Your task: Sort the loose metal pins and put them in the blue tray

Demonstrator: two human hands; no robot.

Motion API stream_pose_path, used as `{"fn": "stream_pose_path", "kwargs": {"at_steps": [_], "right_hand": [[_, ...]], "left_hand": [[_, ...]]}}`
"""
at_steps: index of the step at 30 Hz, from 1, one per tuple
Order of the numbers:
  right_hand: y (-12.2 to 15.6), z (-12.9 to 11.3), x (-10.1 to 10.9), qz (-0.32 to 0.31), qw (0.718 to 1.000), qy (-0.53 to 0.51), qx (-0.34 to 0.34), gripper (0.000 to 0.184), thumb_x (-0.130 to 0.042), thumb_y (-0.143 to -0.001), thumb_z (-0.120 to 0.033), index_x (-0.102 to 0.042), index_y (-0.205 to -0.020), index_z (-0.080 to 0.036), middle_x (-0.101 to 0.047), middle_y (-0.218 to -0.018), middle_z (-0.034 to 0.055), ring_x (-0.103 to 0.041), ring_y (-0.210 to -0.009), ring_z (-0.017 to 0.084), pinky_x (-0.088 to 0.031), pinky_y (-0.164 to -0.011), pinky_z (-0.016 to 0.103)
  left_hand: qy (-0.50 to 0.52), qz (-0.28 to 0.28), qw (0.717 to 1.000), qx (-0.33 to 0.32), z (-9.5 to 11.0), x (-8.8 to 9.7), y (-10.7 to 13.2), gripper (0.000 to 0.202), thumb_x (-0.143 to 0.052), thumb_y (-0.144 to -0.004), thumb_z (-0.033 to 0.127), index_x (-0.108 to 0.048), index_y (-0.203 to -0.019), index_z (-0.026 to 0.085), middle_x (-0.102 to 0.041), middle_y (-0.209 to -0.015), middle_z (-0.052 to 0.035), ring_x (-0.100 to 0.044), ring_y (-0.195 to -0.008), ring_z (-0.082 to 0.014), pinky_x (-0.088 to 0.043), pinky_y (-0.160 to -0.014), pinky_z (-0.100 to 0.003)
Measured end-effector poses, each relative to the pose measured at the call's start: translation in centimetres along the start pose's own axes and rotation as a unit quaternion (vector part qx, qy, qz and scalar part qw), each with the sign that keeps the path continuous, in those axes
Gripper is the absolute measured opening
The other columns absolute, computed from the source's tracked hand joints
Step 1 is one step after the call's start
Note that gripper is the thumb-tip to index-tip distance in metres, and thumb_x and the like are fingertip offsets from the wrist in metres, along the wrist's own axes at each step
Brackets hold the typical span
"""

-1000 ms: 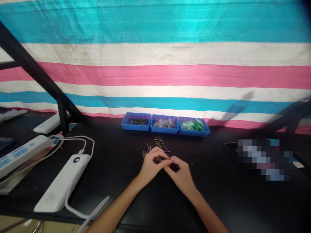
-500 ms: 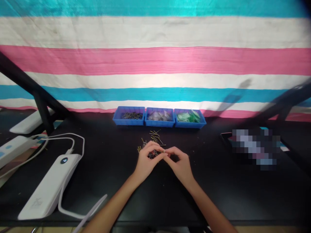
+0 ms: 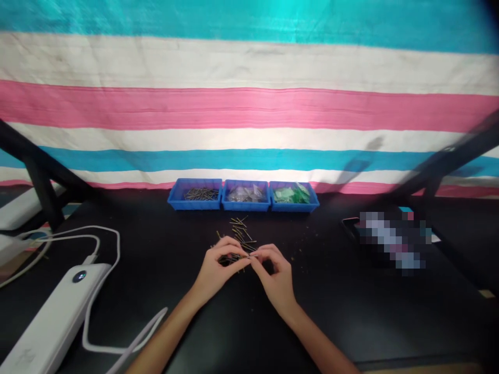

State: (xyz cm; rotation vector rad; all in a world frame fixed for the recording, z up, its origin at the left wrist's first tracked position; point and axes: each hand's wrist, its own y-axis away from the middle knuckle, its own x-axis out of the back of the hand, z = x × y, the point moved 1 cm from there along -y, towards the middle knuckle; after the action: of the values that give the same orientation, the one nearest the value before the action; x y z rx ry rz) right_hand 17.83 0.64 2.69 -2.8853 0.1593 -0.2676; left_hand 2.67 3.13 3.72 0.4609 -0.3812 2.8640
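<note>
My left hand [image 3: 219, 267] and my right hand [image 3: 276, 275] meet fingertip to fingertip above the table. Both are closed in a pinch. Whatever sits between the fingertips is tiny and mostly covered, so I cannot make it out. Behind and beneath my left fingers lies a loose pile of thin metal rods [image 3: 240, 231], some with gold-coloured ends. Part of that pile is hidden by the left hand.
Three blue trays stand in a row: one with thin metal rods [image 3: 201, 194], one with clear plastic bags [image 3: 246, 194], one with green-tinted bags [image 3: 292, 195]. A white power bank [image 3: 58, 317] with cables lies left. A phone [image 3: 351, 224] lies right, beside a blurred-out patch.
The view has swung, so the table's contents appear farther left and slightly lower. My hands stay joined at the fingertips in the same pinch. The trays remain in place on the table.
</note>
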Motion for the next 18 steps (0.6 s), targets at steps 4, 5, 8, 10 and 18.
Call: {"fn": "stream_pose_path", "kwargs": {"at_steps": [4,5,8,10,18], "right_hand": [[0.5,0.3,-0.3,0.004,1.000,-0.013,0.001,0.009,-0.056,-0.078,-0.022,-0.062,-0.085,-0.020,-0.054,-0.085,0.0036,-0.051,-0.066,0.012,-0.045,-0.063,0.026],[0.5,0.4,-0.4,0.005,1.000,-0.015,-0.004,0.011,-0.056,-0.079,-0.022,-0.061,-0.088,-0.020,-0.055,-0.086,0.0035,-0.051,-0.065,0.011,-0.045,-0.062,0.026],[0.6,0.5,-0.6,-0.003,1.000,-0.009,-0.022,0.014,-0.055,-0.080,-0.024,-0.059,-0.093,-0.020,-0.056,-0.086,0.0029,-0.050,-0.064,0.011,-0.045,-0.062,0.025],[0.5,0.4,-0.6,-0.008,1.000,0.001,-0.021,0.015,-0.054,-0.080,-0.025,-0.058,-0.093,-0.020,-0.056,-0.085,0.0031,-0.050,-0.063,0.011,-0.045,-0.062,0.025],[-0.7,1.1,0.5,-0.024,0.988,0.146,0.047,0.023,-0.061,-0.072,-0.025,-0.062,-0.095,-0.023,-0.055,-0.096,0.0054,-0.055,-0.074,0.016,-0.045,-0.073,0.032]], "left_hand": [[-0.057,-0.012,0.996,-0.061,0.0,1.3,-1.2,0.011,-0.066,-0.071,0.030,-0.069,-0.074,0.021,-0.060,-0.081,-0.0045,-0.057,-0.078,-0.0159,-0.047,-0.071,-0.028],[-0.085,0.003,0.993,-0.084,-0.2,2.1,-2.1,0.011,-0.066,-0.071,0.031,-0.070,-0.075,0.022,-0.060,-0.081,-0.0043,-0.056,-0.079,-0.0162,-0.046,-0.072,-0.029],[-0.192,0.128,0.966,-0.119,-1.5,5.0,-5.6,0.012,-0.066,-0.071,0.033,-0.069,-0.078,0.023,-0.061,-0.080,-0.0035,-0.055,-0.079,-0.0173,-0.045,-0.075,-0.032],[-0.221,0.213,0.947,-0.093,-2.6,6.8,-7.8,0.015,-0.062,-0.074,0.032,-0.069,-0.084,0.022,-0.061,-0.082,-0.0037,-0.055,-0.076,-0.0168,-0.045,-0.068,-0.030],[-0.300,0.195,0.925,-0.126,-2.0,4.6,-7.1,0.034,-0.053,-0.080,0.022,-0.054,-0.114,0.022,-0.054,-0.111,-0.0067,-0.049,-0.103,-0.0210,-0.037,-0.091,-0.038]]}}
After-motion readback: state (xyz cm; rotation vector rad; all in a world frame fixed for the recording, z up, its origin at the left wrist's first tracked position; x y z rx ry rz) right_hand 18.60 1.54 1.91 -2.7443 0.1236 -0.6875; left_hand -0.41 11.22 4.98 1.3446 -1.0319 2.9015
